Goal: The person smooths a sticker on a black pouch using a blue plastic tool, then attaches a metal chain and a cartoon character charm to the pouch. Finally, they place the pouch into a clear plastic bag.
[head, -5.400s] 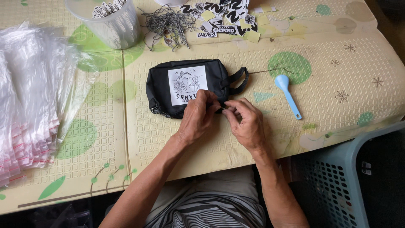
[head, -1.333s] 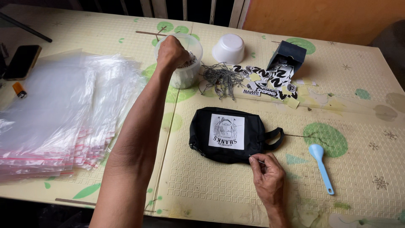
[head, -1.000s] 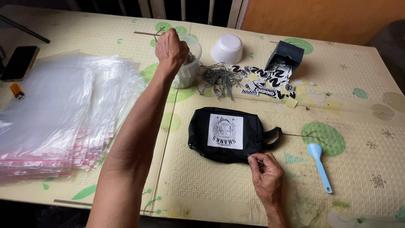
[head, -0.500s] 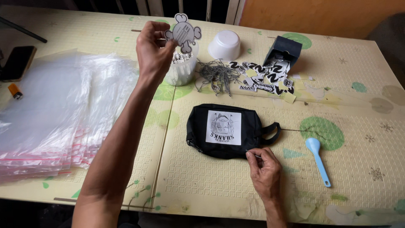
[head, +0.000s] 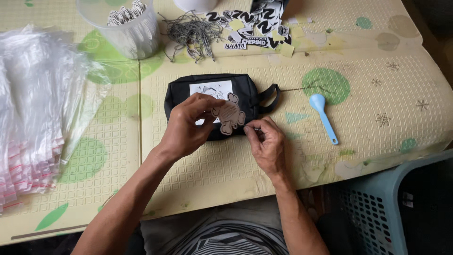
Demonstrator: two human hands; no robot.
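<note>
My left hand (head: 188,125) holds a small brown figure-shaped card tag (head: 228,115) over the front of a black zip pouch (head: 181,92) with a white printed patch. My right hand (head: 266,144) sits just right of the tag, its fingertips pinched together at the pouch's lower right edge, on something too small to make out. The pouch lies flat on a pale yellow mat (head: 368,113) with green spots, its loop handle (head: 269,97) pointing right.
A clear tub of tags (head: 127,28) stands at the back left, next to a heap of grey strings (head: 193,30) and printed stickers (head: 255,28). A stack of clear bags (head: 33,104) fills the left. A light blue spoon (head: 323,115) lies right; a blue basket (head: 391,212) stands below.
My left hand drew a tag out of the tub and brought it down to the pouch. The right hand stayed at the pouch's lower right edge. The camera tilted down and closer.
</note>
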